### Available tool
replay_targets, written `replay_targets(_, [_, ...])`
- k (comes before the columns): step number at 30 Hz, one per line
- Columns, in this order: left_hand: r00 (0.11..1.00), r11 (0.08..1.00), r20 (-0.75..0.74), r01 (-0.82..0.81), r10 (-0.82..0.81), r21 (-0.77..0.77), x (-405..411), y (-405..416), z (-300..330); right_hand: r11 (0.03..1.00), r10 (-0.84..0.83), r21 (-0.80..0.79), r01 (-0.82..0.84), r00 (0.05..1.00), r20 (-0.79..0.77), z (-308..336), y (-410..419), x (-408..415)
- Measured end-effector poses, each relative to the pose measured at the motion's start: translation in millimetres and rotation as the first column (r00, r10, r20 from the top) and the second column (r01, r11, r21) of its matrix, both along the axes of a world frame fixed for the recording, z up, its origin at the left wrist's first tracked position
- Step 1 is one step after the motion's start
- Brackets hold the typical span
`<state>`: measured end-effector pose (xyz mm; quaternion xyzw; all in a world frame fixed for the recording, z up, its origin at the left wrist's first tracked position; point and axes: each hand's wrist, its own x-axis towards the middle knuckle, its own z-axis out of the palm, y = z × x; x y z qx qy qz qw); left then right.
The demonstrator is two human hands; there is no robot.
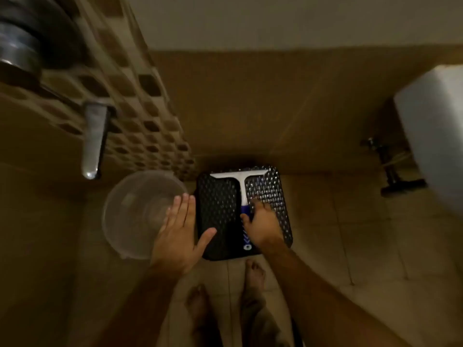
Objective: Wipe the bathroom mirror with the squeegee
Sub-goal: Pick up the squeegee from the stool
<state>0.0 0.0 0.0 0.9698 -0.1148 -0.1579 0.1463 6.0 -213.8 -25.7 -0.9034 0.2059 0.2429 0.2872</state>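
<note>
Reaching down, your right hand [260, 221] curls onto the squeegee [242, 186] handle mid-stool [218, 209]; light, rigid plastic, grip there. Left hand [178, 229] hovers flat, fingers straight.

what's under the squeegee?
The squeegee lies on a black textured stool. The right hand covers its blue handle's middle; the floor beneath the stool is hidden.
</note>
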Motion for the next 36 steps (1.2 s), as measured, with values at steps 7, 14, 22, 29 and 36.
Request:
replay_targets(7, [0.998,0.998,0.017,0.062,-0.062,0.001,-10,-13,-41,0.97,-0.232,0.047,0.237,0.969,-0.087,-55,10,7])
replay_targets(14, [0.994,0.995,-0.046,0.096,-0.095,0.015,-20,-25,-33,0.917,-0.355,0.151,0.369,0.928,-0.109,-55,9,10])
replay_targets(22, [0.988,0.988,0.061,0.136,-0.141,0.068,-4,-32,42,0.815,-0.527,0.304,0.493,0.849,0.035,29,1,-8])
replay_targets(29, [0.957,0.979,0.211,0.196,-0.201,0.046,0,-55,145,0.792,-0.563,0.412,0.45,0.799,0.211,164,-18,-27])
replay_targets(36, [0.899,0.975,0.4,0.215,-0.178,-0.049,14,-86,245,0.778,-0.621,0.474,0.413,0.626,0.473,291,-46,-43])
